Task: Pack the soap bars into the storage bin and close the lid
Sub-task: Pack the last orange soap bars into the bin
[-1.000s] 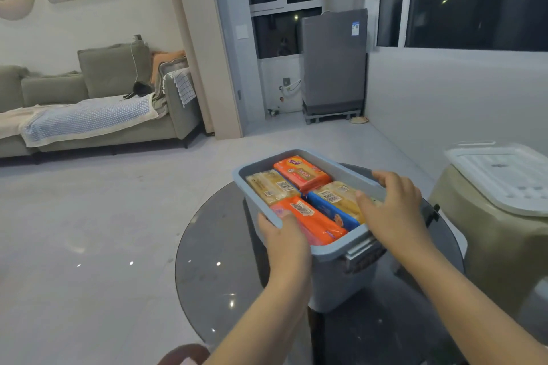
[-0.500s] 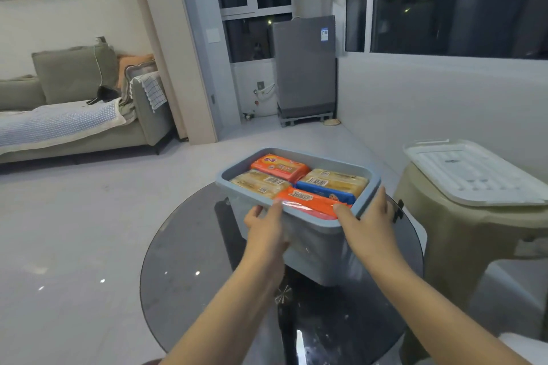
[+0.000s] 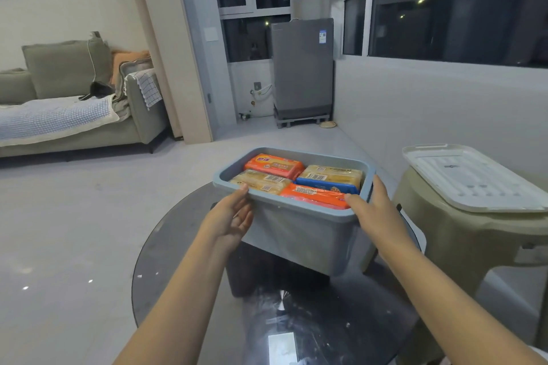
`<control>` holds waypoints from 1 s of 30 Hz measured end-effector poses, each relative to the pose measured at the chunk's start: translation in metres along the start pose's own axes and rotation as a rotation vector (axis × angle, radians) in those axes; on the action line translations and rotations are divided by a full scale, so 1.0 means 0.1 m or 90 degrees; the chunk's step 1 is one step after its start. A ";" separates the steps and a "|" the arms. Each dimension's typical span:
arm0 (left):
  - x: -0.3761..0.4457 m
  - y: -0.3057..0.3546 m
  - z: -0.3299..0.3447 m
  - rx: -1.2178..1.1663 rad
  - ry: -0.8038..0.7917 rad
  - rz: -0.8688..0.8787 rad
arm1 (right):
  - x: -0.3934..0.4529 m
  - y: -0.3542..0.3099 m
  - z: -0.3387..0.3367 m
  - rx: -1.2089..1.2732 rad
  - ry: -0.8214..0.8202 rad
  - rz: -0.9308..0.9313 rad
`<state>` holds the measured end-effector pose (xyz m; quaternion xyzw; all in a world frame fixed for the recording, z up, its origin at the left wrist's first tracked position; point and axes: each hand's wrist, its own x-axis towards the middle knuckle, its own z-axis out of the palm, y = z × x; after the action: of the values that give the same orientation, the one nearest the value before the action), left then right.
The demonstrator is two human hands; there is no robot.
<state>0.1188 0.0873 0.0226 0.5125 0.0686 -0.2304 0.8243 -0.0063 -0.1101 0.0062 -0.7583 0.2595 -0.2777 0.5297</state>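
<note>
Four wrapped soap bars show in the head view, packed flat in the open grey-blue plastic storage bin (image 3: 299, 234): an orange-wrapped bar (image 3: 274, 165) at the far left, a yellow bar (image 3: 261, 181) in front of it, a yellow-and-blue bar (image 3: 330, 178) at the far right, and another orange bar (image 3: 315, 195) at the near right, partly hidden behind the rim. Whether more bars lie beneath them cannot be seen. The bin sits tilted over the round dark glass surface (image 3: 184, 270), and its underside is hard to make out against the reflections. The left hand (image 3: 229, 216) grips the near left corner of the rim, thumb on top, fingers curled beneath. The right hand (image 3: 378, 207) holds the near right corner, thumb hooked over the rim, its fingers hidden behind the wall. One white ribbed plastic lid (image 3: 471, 178) lies flat on a beige plastic stool (image 3: 462, 234) to the right, well apart from the bin and cut off by the frame edge.
</note>
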 end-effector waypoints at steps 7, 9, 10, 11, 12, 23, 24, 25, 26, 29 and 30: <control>-0.04 -0.07 0.07 -0.063 0.018 0.010 | 0.35 0.03 -0.07 0.071 -0.080 0.008; -0.06 -0.10 0.06 -0.067 0.029 0.021 | 0.47 0.05 -0.06 0.103 -0.113 0.011; -0.07 -0.11 0.06 -0.069 0.034 0.026 | 0.52 0.07 -0.05 0.124 -0.125 0.017; -0.09 -0.13 0.06 -0.072 0.037 0.032 | 0.57 0.09 -0.03 0.144 -0.134 0.024; -0.10 -0.14 0.06 -0.076 0.040 0.037 | 0.62 0.10 -0.01 0.165 -0.142 0.031; -0.17 -0.22 0.08 -0.100 0.061 0.083 | 0.85 0.15 0.12 0.345 -0.209 0.065; -0.17 -0.22 0.08 -0.095 0.063 0.088 | 0.86 0.15 0.12 0.343 -0.211 0.061; -0.18 -0.23 0.08 -0.091 0.066 0.090 | 0.86 0.15 0.11 0.338 -0.213 0.052; -0.18 -0.23 0.08 -0.088 0.069 0.091 | 0.85 0.16 0.10 0.332 -0.215 0.042; -0.21 -0.25 0.09 -0.080 0.077 0.088 | 0.82 0.17 0.09 0.304 -0.197 0.017; -0.23 -0.26 0.09 -0.073 0.076 0.085 | 0.81 0.18 0.08 0.289 -0.184 0.012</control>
<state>0.0859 0.0767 0.0138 0.4807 0.0965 -0.1397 0.8603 0.0549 -0.1656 -0.0013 -0.6496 0.1193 -0.2127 0.7201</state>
